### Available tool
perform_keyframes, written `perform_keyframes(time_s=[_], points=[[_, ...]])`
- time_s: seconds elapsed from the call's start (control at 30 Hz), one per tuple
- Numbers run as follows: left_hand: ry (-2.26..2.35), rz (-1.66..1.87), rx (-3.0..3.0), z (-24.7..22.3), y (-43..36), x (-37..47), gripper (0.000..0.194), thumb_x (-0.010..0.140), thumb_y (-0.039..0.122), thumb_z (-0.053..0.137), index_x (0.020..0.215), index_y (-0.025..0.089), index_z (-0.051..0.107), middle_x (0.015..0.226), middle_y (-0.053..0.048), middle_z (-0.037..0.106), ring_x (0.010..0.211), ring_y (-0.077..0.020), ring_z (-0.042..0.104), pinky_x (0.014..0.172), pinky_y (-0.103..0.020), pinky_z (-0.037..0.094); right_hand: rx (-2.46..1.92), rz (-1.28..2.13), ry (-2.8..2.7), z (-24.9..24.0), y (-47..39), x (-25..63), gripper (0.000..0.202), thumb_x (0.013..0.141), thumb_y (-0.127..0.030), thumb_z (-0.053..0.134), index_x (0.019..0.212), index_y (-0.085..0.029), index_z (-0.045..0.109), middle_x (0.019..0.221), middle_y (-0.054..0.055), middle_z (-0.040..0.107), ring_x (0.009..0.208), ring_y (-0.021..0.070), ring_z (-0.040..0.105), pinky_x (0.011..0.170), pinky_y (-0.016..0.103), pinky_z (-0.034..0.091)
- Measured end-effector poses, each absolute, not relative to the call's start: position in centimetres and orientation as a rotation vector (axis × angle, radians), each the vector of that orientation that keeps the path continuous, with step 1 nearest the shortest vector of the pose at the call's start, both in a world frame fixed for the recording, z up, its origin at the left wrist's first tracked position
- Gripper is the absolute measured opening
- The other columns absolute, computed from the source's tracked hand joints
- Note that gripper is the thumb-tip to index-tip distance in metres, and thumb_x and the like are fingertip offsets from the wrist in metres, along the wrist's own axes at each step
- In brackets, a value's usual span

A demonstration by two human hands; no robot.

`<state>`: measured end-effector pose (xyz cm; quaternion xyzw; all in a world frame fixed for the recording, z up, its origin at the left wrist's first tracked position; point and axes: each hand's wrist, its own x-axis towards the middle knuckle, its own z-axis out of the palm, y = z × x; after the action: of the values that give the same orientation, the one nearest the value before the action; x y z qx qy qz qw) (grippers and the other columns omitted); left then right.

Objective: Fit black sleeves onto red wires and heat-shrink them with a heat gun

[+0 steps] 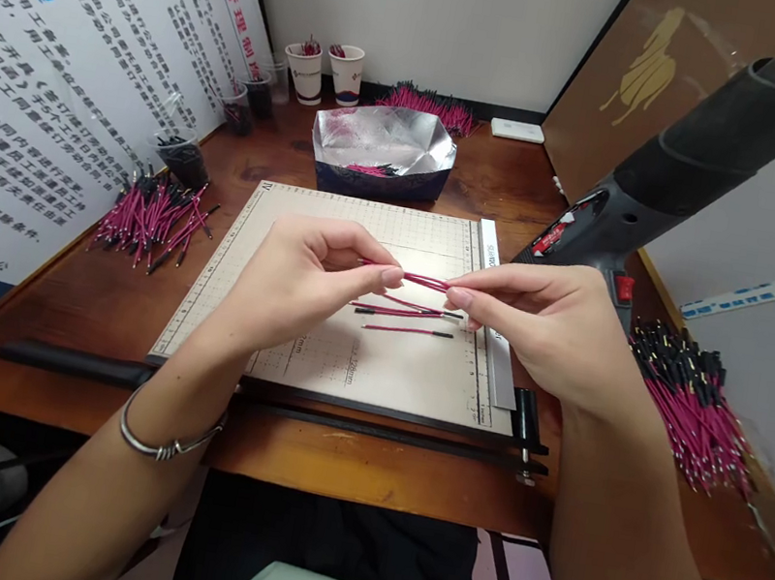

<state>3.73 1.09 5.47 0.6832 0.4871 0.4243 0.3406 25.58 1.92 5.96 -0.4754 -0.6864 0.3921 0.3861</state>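
Thin pink-red wires [424, 280] stretch between my two hands above a paper cutter's board [318, 357]. My left hand [319, 284] pinches them at one end between thumb and fingertips. At the other end my right hand [537, 319] grips them the same way; the wire tips there are hidden by the fingers. Below, several loose wires [407, 330] with black ends lie on the board's printed grid. The cutter's black handle [74, 362] rests along the board's front edge, pointing left.
Wire piles lie at left [149, 218], right [693, 407] and back [427, 105]. Behind the board stands a foil-lined box [379, 181] with wires inside. Paper cups [304, 76] and clear plastic cups [183, 162] stand back left. A dark heat gun [628, 210] leans in from the right.
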Motion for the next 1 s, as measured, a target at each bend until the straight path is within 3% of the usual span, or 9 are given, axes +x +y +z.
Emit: perform_keyframes(time_s=[0.23, 0.33, 0.47, 0.6, 0.7, 0.9, 1.0], points=[[1.063, 0.900, 2.392, 4.5, 1.4, 3.7, 0.018, 0.094, 0.020, 0.064, 0.094, 0.020, 0.081, 0.081, 0.000, 0.080, 0.066, -0.0112, 0.069, 0.061, -0.021, 0.046, -1.226, 0.973, -1.894, 5.8, 1.8, 25.5, 0.014, 0.081, -0.033, 0.074, 0.075, -0.021, 0.078, 0.072, 0.001, 0.077, 0.066, 0.0125, 0.067, 0.062, 0.025, 0.055], [1.163, 0.704, 2.551, 4.8, 1.2, 3.6, 0.027, 0.099, 0.025, 0.057, 0.089, 0.019, 0.081, 0.074, -0.002, 0.079, 0.058, -0.0124, 0.065, 0.057, -0.026, 0.040, -1.224, 0.999, -1.861, 5.6, 1.7, 25.3, 0.016, 0.080, -0.037, 0.075, 0.084, -0.022, 0.080, 0.082, 0.002, 0.079, 0.072, 0.0142, 0.071, 0.067, 0.027, 0.058], [1.624, 0.542, 2.447, 7.0, 1.3, 1.4, 0.022, 0.095, 0.032, 0.061, 0.092, 0.023, 0.081, 0.076, -0.002, 0.079, 0.067, -0.0168, 0.067, 0.062, -0.028, 0.040, -1.246, 0.929, -1.716, 5.4, 1.7, 25.2, 0.038, 0.078, -0.044, 0.076, 0.107, -0.020, 0.078, 0.090, 0.005, 0.080, 0.068, 0.0129, 0.070, 0.067, 0.028, 0.061], [2.274, 0.470, 1.961, 9.5, 2.7, -4.0, 0.027, 0.092, 0.039, 0.060, 0.099, 0.020, 0.077, 0.078, -0.002, 0.074, 0.075, -0.0183, 0.065, 0.072, -0.029, 0.046, -1.265, 0.797, -1.705, 5.2, 1.9, 25.1, 0.023, 0.079, -0.042, 0.073, 0.090, -0.022, 0.079, 0.081, 0.004, 0.077, 0.060, 0.0109, 0.065, 0.064, 0.027, 0.059], [2.681, 0.153, 1.598, 10.1, 4.0, -9.1, 0.038, 0.093, 0.047, 0.054, 0.104, 0.016, 0.074, 0.075, -0.004, 0.067, 0.081, -0.0218, 0.060, 0.080, -0.034, 0.048, -1.272, 0.760, -1.741, 5.0, 1.9, 25.1, 0.021, 0.080, -0.043, 0.072, 0.086, -0.024, 0.080, 0.079, 0.003, 0.076, 0.061, 0.0114, 0.064, 0.062, 0.027, 0.057], [2.858, -0.114, 1.175, 8.4, 5.2, -15.2, 0.040, 0.094, 0.043, 0.053, 0.113, 0.015, 0.074, 0.115, -0.015, 0.072, 0.111, -0.0337, 0.062, 0.098, -0.049, 0.049, -1.291, 0.728, -1.768, 5.1, 1.5, 25.1, 0.022, 0.079, -0.047, 0.071, 0.084, -0.027, 0.080, 0.074, 0.000, 0.075, 0.062, 0.0107, 0.065, 0.064, 0.025, 0.056], [2.877, -0.167, 1.165, 7.5, 5.5, -15.8, 0.046, 0.094, 0.040, 0.054, 0.126, 0.011, 0.069, 0.141, -0.022, 0.061, 0.130, -0.0397, 0.056, 0.103, -0.052, 0.047, -1.291, 0.718, -1.785, 5.3, 1.5, 25.0, 0.022, 0.079, -0.047, 0.071, 0.084, -0.028, 0.080, 0.069, -0.001, 0.074, 0.061, 0.0107, 0.064, 0.065, 0.025, 0.056]])
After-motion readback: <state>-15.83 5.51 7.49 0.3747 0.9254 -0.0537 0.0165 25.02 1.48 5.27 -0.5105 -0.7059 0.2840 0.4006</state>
